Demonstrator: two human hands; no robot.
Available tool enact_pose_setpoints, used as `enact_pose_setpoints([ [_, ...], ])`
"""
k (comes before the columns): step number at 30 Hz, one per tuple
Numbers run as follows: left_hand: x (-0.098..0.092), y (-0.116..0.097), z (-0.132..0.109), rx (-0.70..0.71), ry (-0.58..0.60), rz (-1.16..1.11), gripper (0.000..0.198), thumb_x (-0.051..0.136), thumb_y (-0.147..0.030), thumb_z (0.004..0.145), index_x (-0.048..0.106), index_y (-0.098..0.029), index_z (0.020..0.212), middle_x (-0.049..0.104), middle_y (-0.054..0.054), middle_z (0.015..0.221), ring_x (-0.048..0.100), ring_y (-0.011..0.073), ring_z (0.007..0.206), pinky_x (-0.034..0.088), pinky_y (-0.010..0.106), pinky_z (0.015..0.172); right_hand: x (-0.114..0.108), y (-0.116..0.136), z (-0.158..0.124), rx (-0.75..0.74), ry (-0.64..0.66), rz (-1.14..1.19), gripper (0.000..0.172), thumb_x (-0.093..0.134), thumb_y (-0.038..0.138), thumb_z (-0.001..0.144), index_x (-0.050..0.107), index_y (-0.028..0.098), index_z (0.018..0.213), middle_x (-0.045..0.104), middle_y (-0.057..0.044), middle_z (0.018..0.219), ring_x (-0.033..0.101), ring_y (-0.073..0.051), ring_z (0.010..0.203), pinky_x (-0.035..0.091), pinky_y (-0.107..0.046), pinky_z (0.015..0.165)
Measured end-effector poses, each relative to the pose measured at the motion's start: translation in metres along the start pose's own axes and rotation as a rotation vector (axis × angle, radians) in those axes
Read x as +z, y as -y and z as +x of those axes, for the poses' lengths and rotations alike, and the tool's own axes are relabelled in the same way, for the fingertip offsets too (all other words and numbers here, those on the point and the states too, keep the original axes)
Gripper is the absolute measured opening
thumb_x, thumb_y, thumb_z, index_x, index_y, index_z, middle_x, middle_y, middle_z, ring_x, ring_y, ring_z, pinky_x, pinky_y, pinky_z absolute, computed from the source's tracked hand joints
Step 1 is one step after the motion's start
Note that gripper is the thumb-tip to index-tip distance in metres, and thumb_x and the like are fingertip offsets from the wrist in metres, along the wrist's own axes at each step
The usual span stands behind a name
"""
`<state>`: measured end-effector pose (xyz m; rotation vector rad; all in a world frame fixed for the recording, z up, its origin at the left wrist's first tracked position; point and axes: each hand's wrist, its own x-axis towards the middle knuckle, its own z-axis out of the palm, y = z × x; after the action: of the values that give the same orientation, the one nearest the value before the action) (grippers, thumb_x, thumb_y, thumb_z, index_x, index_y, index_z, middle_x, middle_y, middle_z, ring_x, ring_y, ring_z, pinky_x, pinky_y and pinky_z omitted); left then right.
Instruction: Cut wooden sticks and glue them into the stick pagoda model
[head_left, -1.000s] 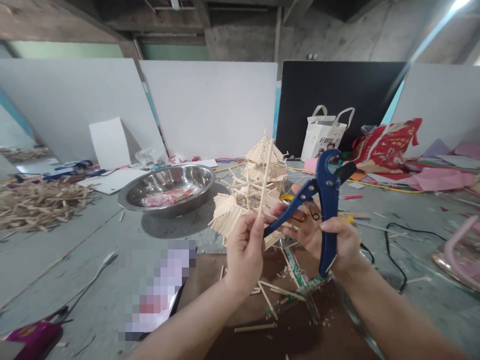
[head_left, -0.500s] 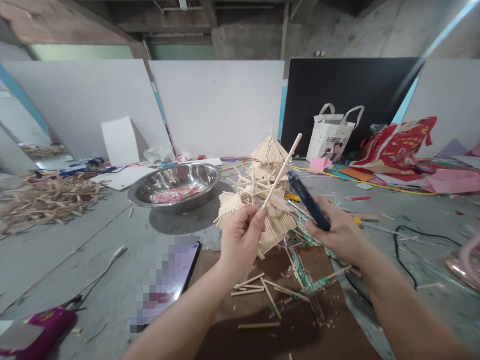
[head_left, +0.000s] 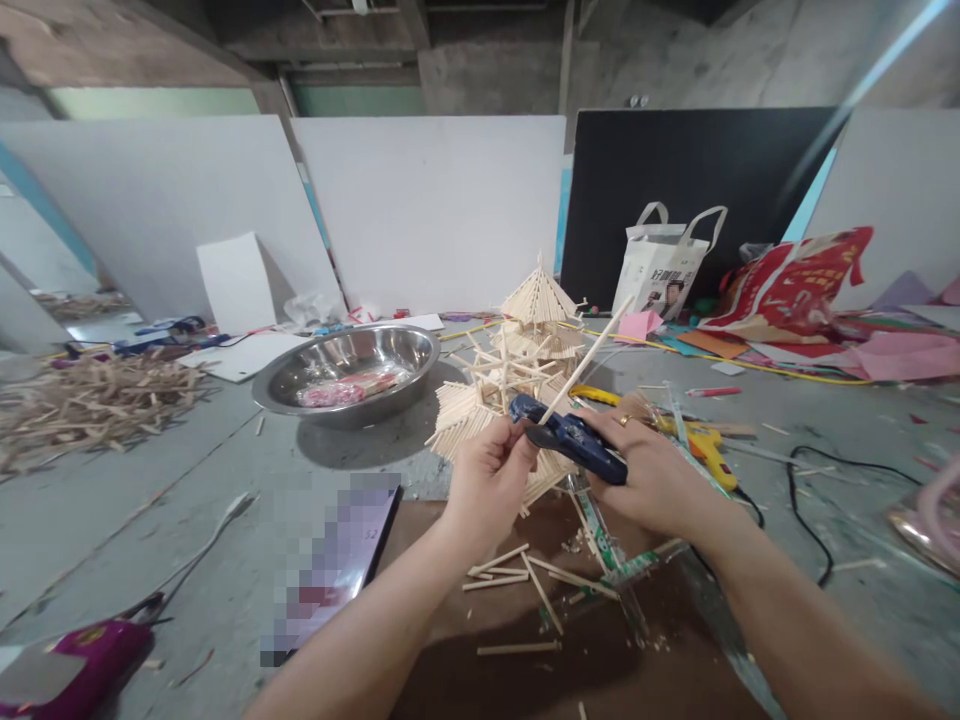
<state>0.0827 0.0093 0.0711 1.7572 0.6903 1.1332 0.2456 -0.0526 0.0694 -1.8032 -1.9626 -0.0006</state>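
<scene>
My left hand (head_left: 491,475) pinches the lower end of a thin wooden stick (head_left: 589,355), which slants up to the right. A dark blue hand cutter (head_left: 581,440) is in my right hand (head_left: 660,470), its head crossing the stick just above my left fingertips. Whether the blade touches the wood I cannot tell. Right behind my hands stands a pagoda-like model of wooden sticks (head_left: 541,300), with tiered roofs; my left hand and the cutter hide part of its lower roof. Short cut sticks (head_left: 517,650) lie on a brown board (head_left: 450,680) below.
A steel basin (head_left: 270,395) with plastic packets stands to the left, near a phone (head_left: 345,560) and a pile of wood scraps (head_left: 112,395). On the right are a yellow glue gun (head_left: 709,455), a black cable (head_left: 795,500), a white bag (head_left: 656,265) and coloured paper.
My right hand has brought the cutter left and down, from beside the stick to across its lower part. The stick now leans further right; my left hand has kept its pinch.
</scene>
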Motion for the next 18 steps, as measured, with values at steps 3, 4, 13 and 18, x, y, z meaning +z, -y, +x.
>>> enact_pose_setpoints([
  [3, 0.0003, -0.0002, 0.0008, -0.029, 0.02, 0.007, 0.025, 0.046, -0.031, 0.075, 0.042, -0.015, 0.057, 0.037, -0.006, 0.044, 0.029, 0.0035, 0.039, 0.023, 0.017, 0.039, -0.0019, 0.0012, 0.0006, 0.022, 0.03, -0.005, 0.059, 0.048, 0.024, 0.063, 0.039, 0.016, 0.121, 0.052, -0.011, 0.114, 0.048, -0.024, 0.102, 0.035, -0.038, 0.088],
  [4, 0.0004, -0.0005, 0.001, -0.035, 0.025, 0.008, 0.025, 0.046, -0.032, 0.075, 0.042, -0.015, 0.057, 0.037, -0.006, 0.044, 0.028, 0.0035, 0.039, 0.023, 0.017, 0.038, -0.0024, 0.0015, 0.0007, 0.024, 0.04, 0.0, 0.059, 0.048, 0.024, 0.063, 0.039, 0.015, 0.121, 0.052, -0.011, 0.115, 0.048, -0.024, 0.103, 0.034, -0.038, 0.089],
  [13, 0.0004, -0.0024, 0.0026, -0.08, 0.044, 0.039, 0.025, 0.046, -0.032, 0.074, 0.043, -0.015, 0.056, 0.039, -0.006, 0.044, 0.03, 0.0038, 0.038, 0.024, 0.017, 0.039, -0.004, 0.0013, -0.0002, 0.011, 0.064, 0.017, 0.059, 0.047, 0.02, 0.062, 0.04, 0.015, 0.121, 0.055, -0.009, 0.111, 0.051, -0.021, 0.1, 0.036, -0.033, 0.087],
  [18, -0.0009, -0.0011, 0.0036, -0.082, 0.033, 0.092, 0.025, 0.046, -0.032, 0.074, 0.043, -0.015, 0.055, 0.04, -0.005, 0.045, 0.032, 0.0046, 0.04, 0.024, 0.017, 0.04, -0.0009, 0.0029, 0.0001, 0.019, 0.073, 0.0, 0.052, 0.046, 0.019, 0.063, 0.047, 0.013, 0.115, 0.061, -0.01, 0.101, 0.055, -0.023, 0.093, 0.039, -0.033, 0.08],
])
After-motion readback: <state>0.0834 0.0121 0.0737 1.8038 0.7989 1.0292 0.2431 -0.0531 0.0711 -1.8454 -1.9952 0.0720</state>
